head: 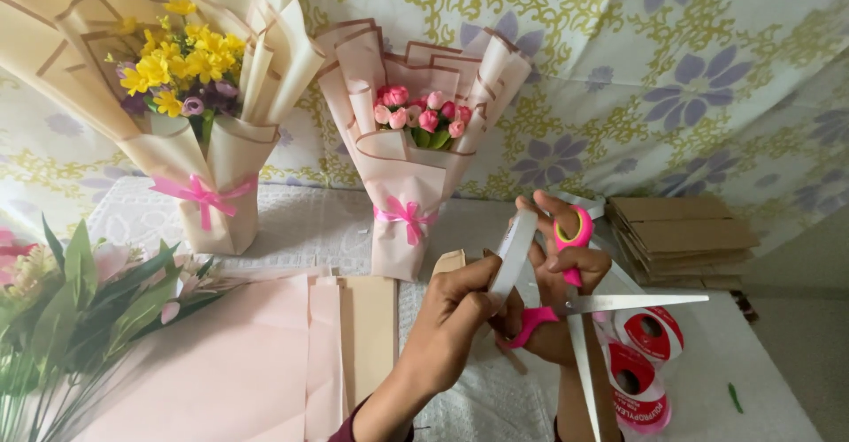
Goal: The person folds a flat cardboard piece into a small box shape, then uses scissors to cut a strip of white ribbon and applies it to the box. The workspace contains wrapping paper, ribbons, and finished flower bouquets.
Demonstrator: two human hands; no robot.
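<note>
Ribbon strip: we see a pale, glossy ribbon strip (515,252) just right of centre, slanting up towards 1 o'clock, pinched at its lower end.
Left hand: our left hand (455,314) comes up from 6 o'clock; its grip is closed on the strip's lower end between thumb and fingers.
Right hand: our right hand (557,274) sits just at 3 o'clock of the left one, its grip closed through the pink handle loops of the scissors.
Scissors: the scissors (579,305) have pink handles and stand open wide, one blade pointing to 3 o'clock, the other down to 6 o'clock. We cannot tell whether a blade touches the strip.
Tape rolls: two red and white tape rolls (641,354) lie at 5 o'clock of the hands on the tabletop (761,380).
Cardboard: a flat cardboard stack (681,234) lies at 2 o'clock.
Bouquets: a wrapped pink bouquet (416,141) stands at 11 o'clock of the hands, a yellow bouquet (190,97) farther at 10 o'clock, both tied with pink bows.
Paper: pink and tan paper sheets (292,354) lie at 9 o'clock.
Loose flowers: loose flowers (80,309) with green leaves lie at the far 9 o'clock edge.
</note>
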